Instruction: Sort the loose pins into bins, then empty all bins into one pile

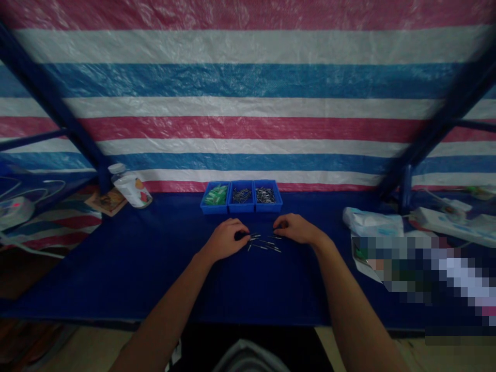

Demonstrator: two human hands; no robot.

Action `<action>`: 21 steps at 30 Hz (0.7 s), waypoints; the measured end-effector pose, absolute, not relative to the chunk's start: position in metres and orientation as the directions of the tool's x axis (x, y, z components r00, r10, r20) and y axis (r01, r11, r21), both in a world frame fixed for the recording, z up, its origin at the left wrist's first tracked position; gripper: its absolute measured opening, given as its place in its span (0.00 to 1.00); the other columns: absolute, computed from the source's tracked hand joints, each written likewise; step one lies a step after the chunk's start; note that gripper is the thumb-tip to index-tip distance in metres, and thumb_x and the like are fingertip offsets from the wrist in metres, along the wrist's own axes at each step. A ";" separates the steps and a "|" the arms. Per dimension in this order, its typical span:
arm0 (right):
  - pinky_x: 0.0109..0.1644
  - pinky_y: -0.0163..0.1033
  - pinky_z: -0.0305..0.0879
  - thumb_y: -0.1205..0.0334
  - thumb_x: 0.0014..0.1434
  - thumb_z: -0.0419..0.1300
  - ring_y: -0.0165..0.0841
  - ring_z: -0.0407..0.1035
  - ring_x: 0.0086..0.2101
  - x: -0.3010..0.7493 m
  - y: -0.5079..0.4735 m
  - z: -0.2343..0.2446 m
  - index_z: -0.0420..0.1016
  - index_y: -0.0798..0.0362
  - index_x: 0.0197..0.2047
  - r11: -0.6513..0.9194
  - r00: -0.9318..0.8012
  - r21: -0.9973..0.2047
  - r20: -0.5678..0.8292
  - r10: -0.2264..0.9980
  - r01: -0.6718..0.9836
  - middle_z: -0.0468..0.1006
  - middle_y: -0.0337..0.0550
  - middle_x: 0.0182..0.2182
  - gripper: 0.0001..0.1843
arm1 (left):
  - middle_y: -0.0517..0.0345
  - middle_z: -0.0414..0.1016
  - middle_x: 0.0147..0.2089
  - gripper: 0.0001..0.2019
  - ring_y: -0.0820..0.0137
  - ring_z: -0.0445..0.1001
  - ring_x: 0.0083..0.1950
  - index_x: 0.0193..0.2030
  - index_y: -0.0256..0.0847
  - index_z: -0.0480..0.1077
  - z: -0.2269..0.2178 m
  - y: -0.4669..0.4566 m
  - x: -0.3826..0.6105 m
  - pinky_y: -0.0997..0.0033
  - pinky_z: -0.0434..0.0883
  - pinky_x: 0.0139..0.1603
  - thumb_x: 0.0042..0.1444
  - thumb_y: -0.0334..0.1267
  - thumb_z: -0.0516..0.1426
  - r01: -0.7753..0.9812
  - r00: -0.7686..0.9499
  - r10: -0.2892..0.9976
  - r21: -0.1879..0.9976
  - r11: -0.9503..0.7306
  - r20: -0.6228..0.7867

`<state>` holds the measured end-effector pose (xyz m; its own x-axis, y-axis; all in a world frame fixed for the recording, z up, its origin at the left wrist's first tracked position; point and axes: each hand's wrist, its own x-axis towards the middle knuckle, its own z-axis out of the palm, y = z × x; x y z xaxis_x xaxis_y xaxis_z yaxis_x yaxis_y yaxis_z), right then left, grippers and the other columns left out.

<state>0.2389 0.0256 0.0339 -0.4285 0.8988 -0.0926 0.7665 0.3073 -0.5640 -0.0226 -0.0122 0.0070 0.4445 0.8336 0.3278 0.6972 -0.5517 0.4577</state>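
Note:
Several thin metal pin-like pieces (267, 243) lie scattered on the blue tabletop between my two hands. My left hand (229, 238) is at the left side of them, thumb and forefinger curled close together beside the nearest pieces. Whether a piece is between those fingertips is too small to tell. On the opposite side, my right hand (296, 228) has its fingers bent in a pinch, and what they hold, if anything, is hidden. Beyond the hands stand three joined blue bins: a left bin (215, 209) with green pieces, a middle bin (242, 208) and a right bin (268, 207) with small metal pieces.
A white bottle (133, 189) stands at the back left beside a brown packet (108, 201). To the right lie a plastic package (374, 222) and a white power strip (453, 225). A striped sheet (248, 119) hangs behind the blue table (155, 279), between blue frame posts.

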 end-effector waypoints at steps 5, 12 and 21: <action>0.37 0.37 0.61 0.65 0.57 0.61 0.32 0.71 0.32 0.232 0.026 0.026 0.81 0.52 0.35 0.361 -0.453 -0.521 -0.057 0.890 0.773 0.79 0.42 0.32 0.06 | 0.56 0.79 0.40 0.04 0.64 0.75 0.43 0.38 0.43 0.78 0.006 -0.012 -0.023 0.61 0.71 0.47 0.59 0.35 0.60 0.696 0.449 0.829 0.452 -0.558 0.333; 0.49 0.40 0.62 0.68 0.60 0.57 0.36 0.69 0.41 0.224 0.022 0.017 0.79 0.55 0.37 0.446 -0.470 -0.390 0.038 0.882 0.806 0.76 0.51 0.40 0.08 | 0.56 0.78 0.39 0.04 0.65 0.75 0.42 0.38 0.43 0.77 0.006 -0.012 -0.023 0.63 0.71 0.45 0.58 0.34 0.60 0.691 0.445 0.832 0.464 -0.555 0.332; 0.46 0.44 0.60 0.71 0.62 0.51 0.42 0.66 0.44 0.212 0.014 0.015 0.75 0.54 0.42 0.440 -0.444 -0.295 0.058 0.894 0.848 0.77 0.52 0.44 0.12 | 0.56 0.78 0.38 0.03 0.65 0.75 0.41 0.36 0.43 0.76 0.007 -0.011 -0.023 0.63 0.70 0.44 0.59 0.36 0.60 0.709 0.446 0.841 0.451 -0.542 0.308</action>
<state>0.2121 0.0144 0.0153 -0.4441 0.8941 0.0583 0.8479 0.4404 -0.2950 -0.0228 -0.0108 0.0073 0.4456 0.8405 0.3082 0.7093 -0.5415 0.4513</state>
